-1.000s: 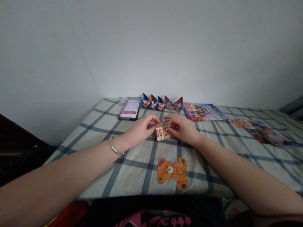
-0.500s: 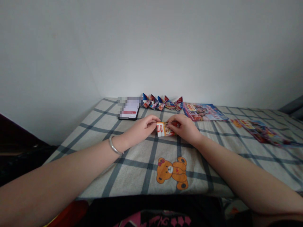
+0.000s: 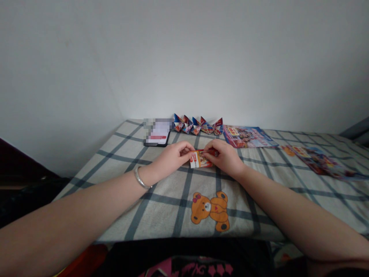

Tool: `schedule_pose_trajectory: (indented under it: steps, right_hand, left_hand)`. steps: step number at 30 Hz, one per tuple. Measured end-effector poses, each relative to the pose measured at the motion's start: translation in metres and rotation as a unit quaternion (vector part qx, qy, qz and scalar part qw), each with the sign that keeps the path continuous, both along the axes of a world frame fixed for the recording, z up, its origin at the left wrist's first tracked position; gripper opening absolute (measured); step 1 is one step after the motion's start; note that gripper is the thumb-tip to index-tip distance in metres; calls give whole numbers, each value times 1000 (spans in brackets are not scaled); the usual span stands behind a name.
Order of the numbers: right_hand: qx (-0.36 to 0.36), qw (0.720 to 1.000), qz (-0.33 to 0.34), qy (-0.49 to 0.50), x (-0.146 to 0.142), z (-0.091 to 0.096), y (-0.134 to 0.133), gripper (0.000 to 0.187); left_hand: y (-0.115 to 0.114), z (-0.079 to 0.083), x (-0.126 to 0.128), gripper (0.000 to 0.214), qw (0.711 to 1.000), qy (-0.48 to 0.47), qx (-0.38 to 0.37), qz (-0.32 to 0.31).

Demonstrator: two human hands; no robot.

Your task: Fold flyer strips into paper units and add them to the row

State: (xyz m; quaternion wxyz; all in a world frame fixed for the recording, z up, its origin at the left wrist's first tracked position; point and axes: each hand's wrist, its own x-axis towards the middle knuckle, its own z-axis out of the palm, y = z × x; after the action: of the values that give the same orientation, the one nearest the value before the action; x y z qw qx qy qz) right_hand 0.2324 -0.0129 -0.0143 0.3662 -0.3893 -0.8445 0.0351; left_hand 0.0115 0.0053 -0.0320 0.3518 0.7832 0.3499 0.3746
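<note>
Between my two hands is a small piece of printed paper (image 3: 198,161), white, orange and red, held just above or on the checked cloth. My left hand (image 3: 182,151) pinches its left upper corner between thumb and fingers; a silver bangle is on that wrist. My right hand (image 3: 222,156) grips its right part with thumb and curled fingers, hiding that end. Behind the hands stands a row of several folded paper pieces (image 3: 197,125), blue, red and white, with pointed tips.
A phone (image 3: 158,134) with a partly blurred screen lies left of the folded row. Two colourful printed sheets, one nearer (image 3: 249,136) and one farther right (image 3: 324,161), lie on the checked cloth (image 3: 161,215). A white wall (image 3: 184,57) rises behind.
The paper has tilted and shifted slightly left, with a red strip now showing along its top edge. My left hand has moved a little to the right over its corner.
</note>
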Motion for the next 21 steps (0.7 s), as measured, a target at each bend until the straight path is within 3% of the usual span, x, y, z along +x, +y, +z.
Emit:
schedule_pose_trajectory:
  steps: [6,13,21]
  right_hand:
    - [-9,999,-32,-10,5,0,0,8]
    - [-96,990,-104,-27,13,-1,5,13]
    - [-92,991,-98,5,13,-4,5,15]
  left_hand:
    - [-4,7,-1,8,999,16,32,27]
    - [-2,9,-5,9,996,31,55,56]
    - [-4,12,-4,11,995,35,70,60]
